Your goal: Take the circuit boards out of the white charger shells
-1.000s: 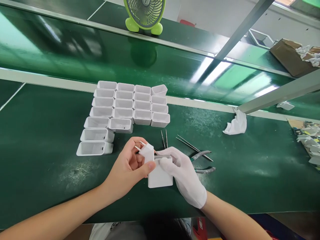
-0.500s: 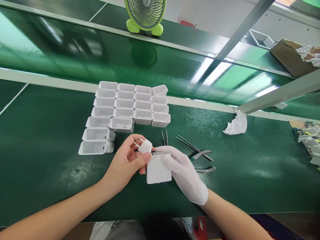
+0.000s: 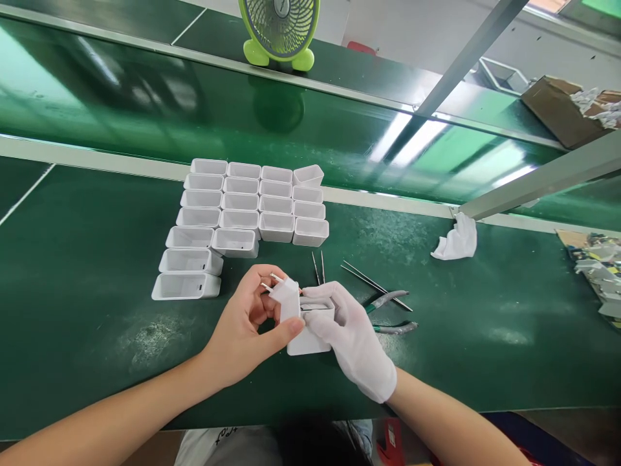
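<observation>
My bare left hand [image 3: 237, 333] is closed on a white plug cover [image 3: 290, 299] with two metal pins pointing up and left. My right hand [image 3: 361, 349], in a white glove, grips a white charger housing [image 3: 305, 344] from the right. The cover is tilted up against the housing's left side. Something greyish shows in the housing's open top, too small to make out. Just beyond my hands lie tweezers [image 3: 318, 268]. Farther right are a second pair of tweezers [image 3: 371, 283] and pliers [image 3: 395, 329] with grey-coated handles, their jaws hidden behind my glove.
Rows of open white housings [image 3: 237, 202] stand at the back left of the green table [image 3: 97, 362]. A crumpled white glove or cloth [image 3: 456, 238] lies right by the post. A board with parts [image 3: 599, 265] is at the far right. A green fan [image 3: 281, 32] stands behind.
The plug cover has turned more upright and shows its flat face. The housing has tipped so its open top shows. My right thumb has moved onto the housing's front.
</observation>
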Demonstrator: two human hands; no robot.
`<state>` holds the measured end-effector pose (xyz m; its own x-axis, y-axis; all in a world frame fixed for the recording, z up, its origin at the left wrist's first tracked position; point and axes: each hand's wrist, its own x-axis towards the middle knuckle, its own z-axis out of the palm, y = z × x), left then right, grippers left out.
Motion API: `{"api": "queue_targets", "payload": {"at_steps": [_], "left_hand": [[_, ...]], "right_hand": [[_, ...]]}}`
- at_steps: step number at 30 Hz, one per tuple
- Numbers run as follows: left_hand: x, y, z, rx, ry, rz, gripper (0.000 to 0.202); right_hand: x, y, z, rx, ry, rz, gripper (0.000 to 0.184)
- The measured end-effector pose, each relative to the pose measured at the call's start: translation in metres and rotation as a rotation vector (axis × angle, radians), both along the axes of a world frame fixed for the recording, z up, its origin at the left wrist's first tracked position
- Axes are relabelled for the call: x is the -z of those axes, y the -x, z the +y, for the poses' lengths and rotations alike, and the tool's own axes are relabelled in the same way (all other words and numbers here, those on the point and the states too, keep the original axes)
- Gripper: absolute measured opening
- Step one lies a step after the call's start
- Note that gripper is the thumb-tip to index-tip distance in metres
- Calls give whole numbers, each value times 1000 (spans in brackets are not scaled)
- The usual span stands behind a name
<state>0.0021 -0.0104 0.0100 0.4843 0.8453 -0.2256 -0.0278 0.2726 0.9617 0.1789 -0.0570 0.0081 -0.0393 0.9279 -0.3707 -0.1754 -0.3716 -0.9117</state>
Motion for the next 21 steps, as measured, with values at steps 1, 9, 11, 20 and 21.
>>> {"api": "queue_targets", "payload": {"at_steps": [1,9,11,20,21], "left_hand": [[0,0,0,3,-1,2,41],[-4,0,0,-42,2,3,38],[-3,-1,3,-84,-6,-13,37],[4,1,10,-113,116,-83,33],[4,0,10,-115,115,-82,33]], "right_hand": [[0,0,1,6,12,-2,24],[-2,-9,4,-35,83,142,38],[1,-10,3,-40,113,220,39],[-1,-13,2,-120,52,289,39],[-2,-13,2,-129,42,271,40]]}}
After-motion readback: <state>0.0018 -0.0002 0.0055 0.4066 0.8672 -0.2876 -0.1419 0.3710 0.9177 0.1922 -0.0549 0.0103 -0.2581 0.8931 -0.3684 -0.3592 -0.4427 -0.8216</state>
